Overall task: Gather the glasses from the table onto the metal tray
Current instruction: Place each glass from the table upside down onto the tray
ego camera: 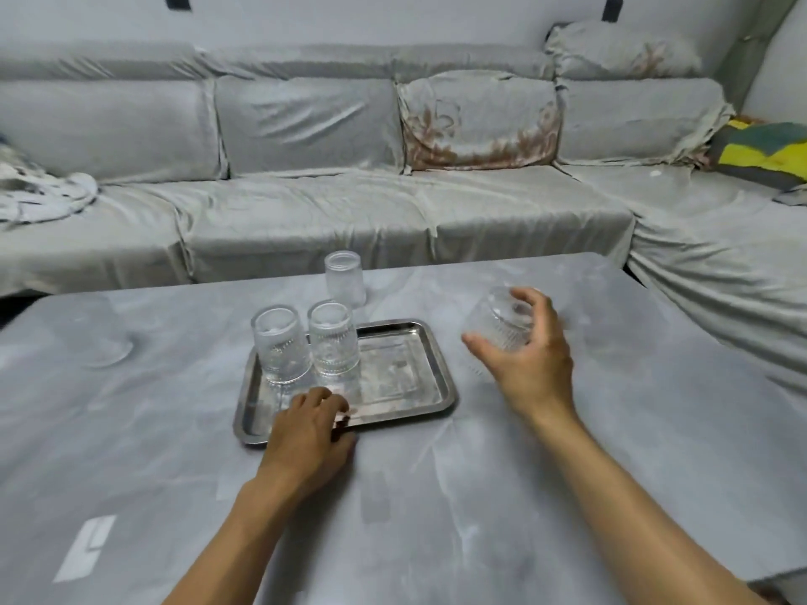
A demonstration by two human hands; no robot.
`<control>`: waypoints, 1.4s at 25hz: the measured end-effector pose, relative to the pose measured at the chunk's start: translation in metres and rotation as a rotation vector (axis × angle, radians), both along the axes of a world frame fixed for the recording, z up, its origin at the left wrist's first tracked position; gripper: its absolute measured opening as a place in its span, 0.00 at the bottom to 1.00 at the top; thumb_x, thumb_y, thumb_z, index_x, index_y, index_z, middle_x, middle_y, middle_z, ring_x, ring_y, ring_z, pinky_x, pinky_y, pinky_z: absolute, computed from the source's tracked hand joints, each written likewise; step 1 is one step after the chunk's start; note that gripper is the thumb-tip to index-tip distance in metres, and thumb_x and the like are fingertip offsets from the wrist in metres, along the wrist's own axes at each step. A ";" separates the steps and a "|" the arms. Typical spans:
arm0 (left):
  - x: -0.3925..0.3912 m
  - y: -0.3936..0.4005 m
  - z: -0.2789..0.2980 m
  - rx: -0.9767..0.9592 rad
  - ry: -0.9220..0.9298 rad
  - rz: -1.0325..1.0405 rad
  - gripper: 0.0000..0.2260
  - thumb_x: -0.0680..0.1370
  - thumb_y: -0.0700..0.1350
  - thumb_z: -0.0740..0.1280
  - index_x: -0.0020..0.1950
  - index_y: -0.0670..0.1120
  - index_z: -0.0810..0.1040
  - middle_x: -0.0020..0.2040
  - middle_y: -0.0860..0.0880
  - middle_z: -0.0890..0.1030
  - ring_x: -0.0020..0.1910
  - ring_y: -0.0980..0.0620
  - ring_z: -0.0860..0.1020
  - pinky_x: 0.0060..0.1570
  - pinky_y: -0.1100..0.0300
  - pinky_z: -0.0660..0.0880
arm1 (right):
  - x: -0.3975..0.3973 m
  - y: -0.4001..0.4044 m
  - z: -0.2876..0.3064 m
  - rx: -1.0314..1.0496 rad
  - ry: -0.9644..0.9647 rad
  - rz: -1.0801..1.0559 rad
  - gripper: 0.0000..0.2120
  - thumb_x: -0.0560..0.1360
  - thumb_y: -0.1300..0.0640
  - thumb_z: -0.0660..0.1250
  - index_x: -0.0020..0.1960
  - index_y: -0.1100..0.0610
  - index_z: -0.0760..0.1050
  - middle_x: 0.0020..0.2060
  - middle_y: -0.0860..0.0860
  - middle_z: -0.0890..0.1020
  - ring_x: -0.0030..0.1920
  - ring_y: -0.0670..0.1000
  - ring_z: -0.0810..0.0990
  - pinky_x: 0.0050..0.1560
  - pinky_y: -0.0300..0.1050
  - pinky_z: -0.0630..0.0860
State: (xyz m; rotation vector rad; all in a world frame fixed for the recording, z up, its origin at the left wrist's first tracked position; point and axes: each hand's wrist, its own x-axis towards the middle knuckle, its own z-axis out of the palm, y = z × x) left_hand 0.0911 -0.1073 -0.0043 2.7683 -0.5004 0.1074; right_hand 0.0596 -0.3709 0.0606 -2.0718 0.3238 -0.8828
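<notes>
A rectangular metal tray [419, 369] lies on the grey table [436, 495]. Two ribbed clear glasses stand upside down at its far left: one [279, 347] on the left, one [332, 340] beside it. My left hand [312, 434] rests on the tray's near rim, fingers curled over the edge. My right hand [530, 355] holds a ribbed glass [498, 320] from above, tilted, just right of the tray. Another glass [345, 279] stands upside down on the table behind the tray. A blurred glass [102, 338] stands at the table's far left.
A long sofa under grey covers [305, 203] runs behind the table and turns along the right side. A yellow and green cushion [760, 150] lies at the far right. Crumpled cloth [35, 189] sits on the sofa's left end.
</notes>
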 end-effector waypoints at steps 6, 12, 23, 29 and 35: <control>0.018 0.021 -0.011 -0.032 0.043 -0.114 0.08 0.75 0.53 0.64 0.48 0.50 0.72 0.53 0.51 0.75 0.54 0.46 0.73 0.52 0.49 0.72 | 0.099 0.078 -0.034 -0.220 0.195 0.218 0.32 0.64 0.47 0.76 0.63 0.44 0.65 0.62 0.48 0.73 0.54 0.54 0.79 0.49 0.49 0.77; 0.024 0.022 -0.016 -0.056 0.045 -0.148 0.05 0.76 0.49 0.63 0.49 0.50 0.72 0.57 0.49 0.73 0.56 0.45 0.70 0.52 0.49 0.71 | 0.136 0.089 -0.064 -0.224 0.194 0.311 0.33 0.64 0.48 0.78 0.64 0.45 0.65 0.63 0.51 0.73 0.57 0.54 0.78 0.53 0.48 0.76; 0.012 0.006 -0.015 -0.048 0.014 -0.149 0.10 0.72 0.55 0.63 0.50 0.53 0.74 0.51 0.54 0.76 0.50 0.48 0.75 0.47 0.51 0.73 | 0.054 0.019 -0.075 -0.154 0.193 0.248 0.42 0.68 0.46 0.73 0.75 0.47 0.55 0.74 0.48 0.62 0.71 0.50 0.67 0.68 0.47 0.68; 0.010 -0.021 -0.012 0.000 -0.021 -0.063 0.12 0.74 0.62 0.62 0.45 0.55 0.75 0.47 0.55 0.75 0.49 0.49 0.74 0.39 0.55 0.71 | 0.047 -0.073 -0.042 -0.314 0.276 -0.037 0.42 0.70 0.52 0.70 0.76 0.45 0.49 0.78 0.51 0.52 0.70 0.59 0.66 0.59 0.53 0.72; 0.015 -0.019 -0.014 0.078 -0.072 -0.083 0.15 0.72 0.67 0.60 0.43 0.56 0.73 0.44 0.58 0.73 0.46 0.53 0.71 0.38 0.57 0.73 | 0.100 -0.111 -0.036 -0.523 0.629 -0.146 0.38 0.73 0.64 0.63 0.77 0.50 0.49 0.76 0.55 0.56 0.59 0.63 0.72 0.50 0.53 0.73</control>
